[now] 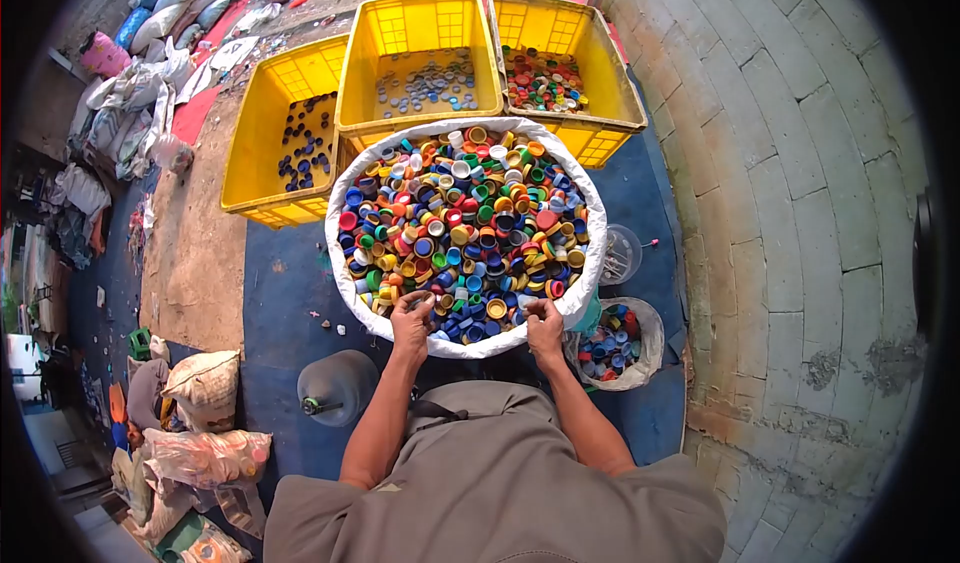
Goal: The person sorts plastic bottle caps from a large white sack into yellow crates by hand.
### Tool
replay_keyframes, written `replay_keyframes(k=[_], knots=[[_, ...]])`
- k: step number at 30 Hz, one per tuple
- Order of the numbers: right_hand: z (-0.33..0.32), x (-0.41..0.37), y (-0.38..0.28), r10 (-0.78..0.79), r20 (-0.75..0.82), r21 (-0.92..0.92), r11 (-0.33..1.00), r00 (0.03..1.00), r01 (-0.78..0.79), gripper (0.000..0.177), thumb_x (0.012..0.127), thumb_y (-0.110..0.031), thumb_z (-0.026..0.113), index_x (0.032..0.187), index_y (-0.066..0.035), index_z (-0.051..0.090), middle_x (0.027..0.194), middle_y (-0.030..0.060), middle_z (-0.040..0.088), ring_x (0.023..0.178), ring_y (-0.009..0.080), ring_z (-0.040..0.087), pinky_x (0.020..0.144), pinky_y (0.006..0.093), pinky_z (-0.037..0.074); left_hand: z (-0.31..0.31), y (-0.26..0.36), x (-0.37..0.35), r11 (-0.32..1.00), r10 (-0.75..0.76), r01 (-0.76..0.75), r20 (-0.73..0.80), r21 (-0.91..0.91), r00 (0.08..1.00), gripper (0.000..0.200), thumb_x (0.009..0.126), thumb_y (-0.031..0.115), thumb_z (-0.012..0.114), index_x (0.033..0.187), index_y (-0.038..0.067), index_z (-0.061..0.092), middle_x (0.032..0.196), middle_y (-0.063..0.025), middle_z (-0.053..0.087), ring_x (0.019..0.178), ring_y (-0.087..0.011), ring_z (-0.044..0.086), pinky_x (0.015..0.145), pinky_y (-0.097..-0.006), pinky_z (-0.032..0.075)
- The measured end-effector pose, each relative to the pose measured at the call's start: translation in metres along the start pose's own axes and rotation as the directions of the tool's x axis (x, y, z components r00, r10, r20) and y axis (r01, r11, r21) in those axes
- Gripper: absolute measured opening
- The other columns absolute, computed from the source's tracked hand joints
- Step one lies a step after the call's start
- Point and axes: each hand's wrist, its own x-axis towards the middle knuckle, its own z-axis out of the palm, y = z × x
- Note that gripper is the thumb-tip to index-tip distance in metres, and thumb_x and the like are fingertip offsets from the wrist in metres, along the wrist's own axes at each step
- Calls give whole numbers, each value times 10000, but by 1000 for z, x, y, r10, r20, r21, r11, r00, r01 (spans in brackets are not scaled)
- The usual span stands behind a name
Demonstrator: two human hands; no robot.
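Note:
A wide round sack with a rolled white rim [337,253] stands before me, heaped with bottle caps [460,233] in many colours. Over its near left edge, my left hand [411,325] has its fingers curled, with a pale cap at the fingertips. My right hand [545,331] is closed over the near right edge, its thumb and fingers pinched at another pale cap. Both hands are close to the heap, and the fingers partly cover what they hold.
Behind the sack stand three yellow crates: the left crate [240,178] with dark caps, the middle crate [345,93] with bluish ones, the right crate [625,93] with mixed colours. A smaller bag [650,338] of caps and a large clear bottle [340,388] flank me. A block wall [790,213] rises right.

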Motion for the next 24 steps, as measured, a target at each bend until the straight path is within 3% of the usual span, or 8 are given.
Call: replay_keyframes(k=[3, 5, 7, 9, 14, 17, 19, 24], knots=[[17, 5, -9, -70, 1, 15, 997, 998, 70, 223, 740, -40, 622, 956, -3, 586, 823, 79, 645, 766, 152, 624, 718, 287, 498, -5, -3, -10, 1000, 13, -13, 42, -3, 999, 219, 825, 133, 722, 985, 74, 585, 729, 41, 518, 527, -36, 432, 454, -184, 349], [28, 12, -14, -29, 9, -1, 1000, 1000, 29, 239, 740, -68, 654, 962, -6, 586, 782, 60, 614, 718, 140, 594, 686, 277, 489, -11, -9, -8, 1000, -4, 6, 60, -28, 998, 196, 844, 130, 701, 992, 68, 590, 744, 38, 510, 545, -39, 452, 460, -182, 355], [35, 14, -33, -95, -17, -140, 986, 995, 91, 256, 745, -94, 675, 971, -11, 585, 722, 36, 568, 658, 128, 544, 635, 281, 470, -18, -12, -12, 998, -9, 13, 57, -59, 998, 159, 868, 135, 674, 991, 72, 597, 741, 28, 550, 551, -52, 493, 471, -182, 373], [41, 22, -43, -66, 9, -175, 982, 998, 67, 276, 742, -104, 690, 980, -15, 582, 725, 48, 586, 666, 162, 569, 658, 303, 476, -21, -10, -14, 997, -17, 20, 38, -76, 999, 153, 875, 139, 666, 994, 74, 596, 732, 31, 542, 558, -52, 501, 475, -179, 378], [58, 54, -45, -335, -22, -334, 890, 942, 309, 268, 771, -57, 666, 1017, -18, 568, 772, 83, 637, 785, 239, 611, 735, 352, 481, -39, -11, -17, 998, -39, 39, 16, -42, 999, 205, 921, 248, 598, 1048, 86, 596, 918, -47, 673, 571, -48, 531, 506, -195, 414], [67, 71, -53, -435, 26, -355, 838, 900, 415, 307, 777, -20, 649, 1070, -26, 558, 895, 111, 679, 859, 263, 628, 807, 375, 469, -47, -7, -19, 998, -46, 48, 41, -32, 998, 200, 916, 225, 603, 1061, 87, 597, 910, -45, 670, 568, -48, 524, 508, -193, 413], [71, 78, -61, -532, 82, -521, 698, 843, 491, 326, 769, -15, 657, 1078, -29, 554, 932, 101, 681, 891, 277, 606, 825, 378, 452, -49, -3, -22, 998, -58, 59, 18, -34, 998, 194, 910, 202, 607, 1062, 82, 599, 906, -44, 669, 569, -41, 512, 503, -187, 409], [83, 90, -59, -500, 144, -619, 628, 854, 472, 495, 741, -94, 701, 1199, -70, 513, 945, 17, 686, 1009, 258, 520, 916, 414, 357, -55, 2, -26, 998, -58, 57, -10, -21, 998, 187, 900, 191, 617, 1045, 73, 603, 898, -37, 667, 570, -27, 488, 504, -179, 404]])
